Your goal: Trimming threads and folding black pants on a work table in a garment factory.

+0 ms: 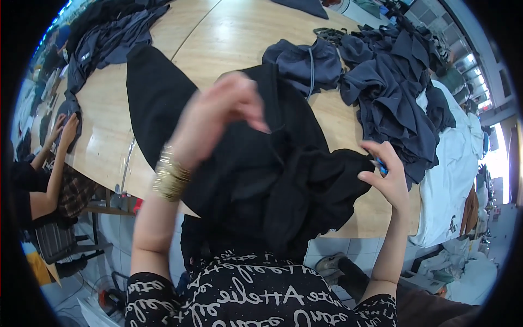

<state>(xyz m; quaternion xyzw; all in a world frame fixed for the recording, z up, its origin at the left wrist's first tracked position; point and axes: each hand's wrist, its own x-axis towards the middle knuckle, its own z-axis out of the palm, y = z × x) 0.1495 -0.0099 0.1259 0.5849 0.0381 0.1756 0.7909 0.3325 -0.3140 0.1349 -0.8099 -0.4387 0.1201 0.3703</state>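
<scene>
The black garment (234, 169) lies across the near edge of the wooden table (101, 150), beneath the left hand (226, 111) and just left of the right hand (391, 174). The left, blurred, has its fingers curled; whether they pinch anything, I cannot tell. The right curls round a small blue tool (383, 170), thumb and forefinger parted beside the bunched cloth. Farther right lie dark blue garments (389, 92), then white cloth (449, 169)
</scene>
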